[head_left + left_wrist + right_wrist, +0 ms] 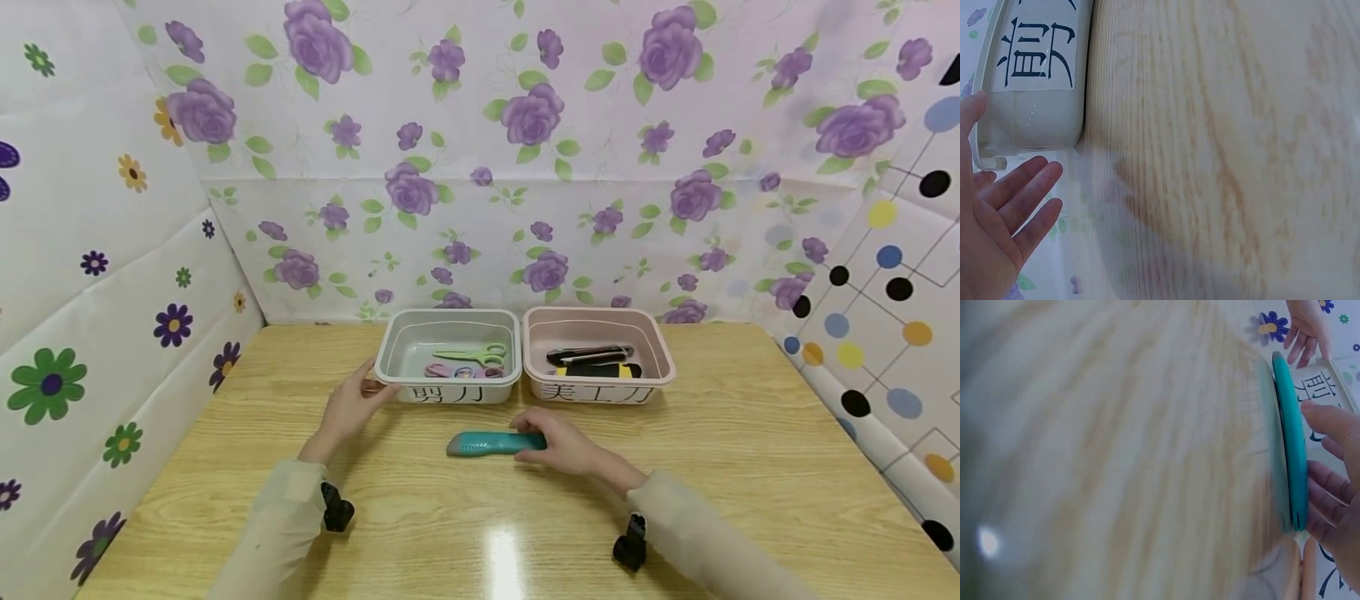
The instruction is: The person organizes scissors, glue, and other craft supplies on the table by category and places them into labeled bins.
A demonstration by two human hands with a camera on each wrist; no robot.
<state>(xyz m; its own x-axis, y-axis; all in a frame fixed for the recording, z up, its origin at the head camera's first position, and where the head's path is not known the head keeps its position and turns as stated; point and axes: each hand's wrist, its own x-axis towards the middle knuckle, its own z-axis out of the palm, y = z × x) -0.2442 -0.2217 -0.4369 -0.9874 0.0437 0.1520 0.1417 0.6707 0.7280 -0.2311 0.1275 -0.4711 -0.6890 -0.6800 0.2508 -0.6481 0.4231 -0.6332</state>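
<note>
In the head view a teal utility knife (pixel 491 443) with a grey end lies on the table. My right hand (pixel 558 442) reaches over its right end, thumb on the near side and fingers on the far side; in the right wrist view the fingers are spread beside the knife (pixel 1291 450), and firm contact is not plain. My left hand (pixel 352 408) is at the left end of a grey-white basket (pixel 483 392). Its thumb (pixel 974 107) touches the basket rim, while the other fingers stretch out past the end wall.
Green scissors (pixel 468 356) and pink scissors (pixel 457 371) lie in the grey-white basket. A pink basket (pixel 660 350) beside it holds a black cutter (pixel 588 354) and a yellow-and-black cutter (pixel 600 371). Both baskets carry labels and stand near the flowered back wall (pixel 480 242).
</note>
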